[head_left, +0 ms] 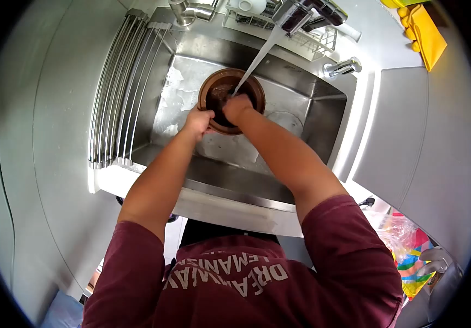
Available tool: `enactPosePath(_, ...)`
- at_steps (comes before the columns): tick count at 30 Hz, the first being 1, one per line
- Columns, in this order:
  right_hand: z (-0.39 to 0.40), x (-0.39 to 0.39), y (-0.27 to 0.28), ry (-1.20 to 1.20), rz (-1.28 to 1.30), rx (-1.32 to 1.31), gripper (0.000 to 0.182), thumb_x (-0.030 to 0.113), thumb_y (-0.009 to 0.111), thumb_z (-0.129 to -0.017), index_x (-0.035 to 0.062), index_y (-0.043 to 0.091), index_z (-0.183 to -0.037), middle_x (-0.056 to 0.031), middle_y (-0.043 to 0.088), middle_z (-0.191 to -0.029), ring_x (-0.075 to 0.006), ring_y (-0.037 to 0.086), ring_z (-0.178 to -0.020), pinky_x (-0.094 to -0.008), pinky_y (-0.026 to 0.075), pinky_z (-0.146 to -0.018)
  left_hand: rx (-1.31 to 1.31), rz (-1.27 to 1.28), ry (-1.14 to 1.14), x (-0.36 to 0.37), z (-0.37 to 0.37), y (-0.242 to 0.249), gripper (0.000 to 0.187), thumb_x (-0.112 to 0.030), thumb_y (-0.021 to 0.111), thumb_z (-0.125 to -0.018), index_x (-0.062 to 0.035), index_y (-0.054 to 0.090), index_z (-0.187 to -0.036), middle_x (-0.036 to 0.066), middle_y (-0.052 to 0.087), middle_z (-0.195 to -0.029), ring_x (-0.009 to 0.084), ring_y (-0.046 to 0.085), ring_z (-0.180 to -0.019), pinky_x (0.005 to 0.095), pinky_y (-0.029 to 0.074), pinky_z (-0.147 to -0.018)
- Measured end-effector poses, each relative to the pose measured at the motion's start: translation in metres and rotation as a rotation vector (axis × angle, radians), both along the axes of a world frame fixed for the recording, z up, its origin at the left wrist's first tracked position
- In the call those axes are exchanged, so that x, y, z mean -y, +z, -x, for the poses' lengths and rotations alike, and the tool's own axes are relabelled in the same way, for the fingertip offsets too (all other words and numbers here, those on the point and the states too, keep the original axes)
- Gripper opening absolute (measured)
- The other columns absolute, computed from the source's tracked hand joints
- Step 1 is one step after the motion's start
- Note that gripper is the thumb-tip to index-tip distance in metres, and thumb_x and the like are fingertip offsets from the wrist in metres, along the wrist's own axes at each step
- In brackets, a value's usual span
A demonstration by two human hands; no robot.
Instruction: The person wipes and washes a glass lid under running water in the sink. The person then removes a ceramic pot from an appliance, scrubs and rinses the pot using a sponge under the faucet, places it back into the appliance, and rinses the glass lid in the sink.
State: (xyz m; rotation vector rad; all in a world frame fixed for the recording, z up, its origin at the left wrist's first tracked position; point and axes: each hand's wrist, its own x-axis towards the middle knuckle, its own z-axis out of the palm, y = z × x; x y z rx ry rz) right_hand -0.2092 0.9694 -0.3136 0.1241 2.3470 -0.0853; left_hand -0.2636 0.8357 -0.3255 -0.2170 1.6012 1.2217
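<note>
A round brown bowl with a dark inside is in the steel sink, tilted a little toward me. My left hand is closed on its near left rim, thumb on top. My right hand reaches into the bowl with its fingers curled; whatever they may hold is hidden. From the faucet a stream of water runs down into the bowl beside my right hand.
A steel roll-up rack lies over the sink's left side. Behind the sink stand a wire dish rack and a metal tap. Yellow gloves lie at the back right. A colourful plastic bag hangs low at the right.
</note>
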Motion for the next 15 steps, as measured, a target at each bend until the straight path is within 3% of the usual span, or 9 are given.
enactPosePath(3,-0.007,-0.016,-0.043,-0.164,-0.044,-0.163,0.030,0.019,0.045,-0.089,0.0135,0.064,-0.110,-0.0127,0.062,-0.113,-0.0256,0.060,-0.103,-0.0349,0.046,-0.085,0.035,0.035,-0.012,-0.001,0.002,0.001,0.038,-0.013,0.058,-0.082,-0.0074,0.049,-0.118,0.011,0.061,-0.100,0.0248,0.064,-0.078,0.0386,0.057,-0.059)
enactPosePath(4,-0.011,-0.014,-0.052,-0.192,-0.054,-0.216,0.029,0.020,0.043,-0.089,0.0133,0.065,-0.108,-0.0131,0.062,-0.111,-0.0268,0.059,-0.101,-0.0344,0.047,-0.084,-0.008,0.045,-0.036,-0.002,0.002,0.007,0.041,-0.024,0.058,-0.087,-0.0068,0.046,-0.123,0.014,0.060,-0.108,0.0270,0.064,-0.081,0.0402,0.058,-0.062)
enactPosePath(7,-0.014,-0.003,-0.067,-0.408,0.050,-0.423,0.028,0.018,0.047,-0.087,0.0106,0.062,-0.109,-0.0156,0.061,-0.107,-0.0323,0.059,-0.098,-0.0403,0.048,-0.083,-0.499,0.208,-0.068,-0.010,0.001,0.029,0.043,-0.032,0.053,-0.092,-0.0076,0.044,-0.127,0.018,0.060,-0.107,0.0293,0.064,-0.086,0.0403,0.059,-0.063)
enactPosePath(9,-0.010,0.007,-0.048,-0.554,0.238,-0.594,0.029,0.017,0.052,-0.085,0.0093,0.060,-0.111,-0.0171,0.061,-0.107,-0.0351,0.059,-0.096,-0.0444,0.047,-0.084,-0.577,0.237,-0.125,-0.014,0.004,0.030,0.042,-0.036,0.042,-0.095,-0.0066,0.046,-0.125,0.025,0.060,-0.106,0.0391,0.061,-0.093,0.0448,0.053,-0.073)
enactPosePath(12,0.007,0.019,-0.050,-0.579,0.333,-0.444,0.035,0.012,0.057,-0.080,0.0068,0.056,-0.115,-0.0199,0.059,-0.112,-0.0371,0.057,-0.101,-0.0436,0.047,-0.086,-0.837,0.295,-0.240,-0.010,0.003,0.005,0.039,-0.035,0.036,-0.097,-0.0047,0.053,-0.113,0.028,0.059,-0.102,0.0467,0.054,-0.098,0.0471,0.043,-0.085)
enactPosePath(15,-0.003,0.010,-0.068,-0.447,0.343,-0.311,0.034,0.013,0.052,-0.083,0.0047,0.059,-0.115,-0.0200,0.060,-0.112,-0.0347,0.058,-0.102,-0.0394,0.047,-0.088,-0.832,0.267,-0.254,-0.005,0.008,-0.002,0.037,-0.034,0.035,-0.097,-0.0043,0.054,-0.110,0.028,0.060,-0.097,0.0471,0.054,-0.096,0.0483,0.042,-0.085)
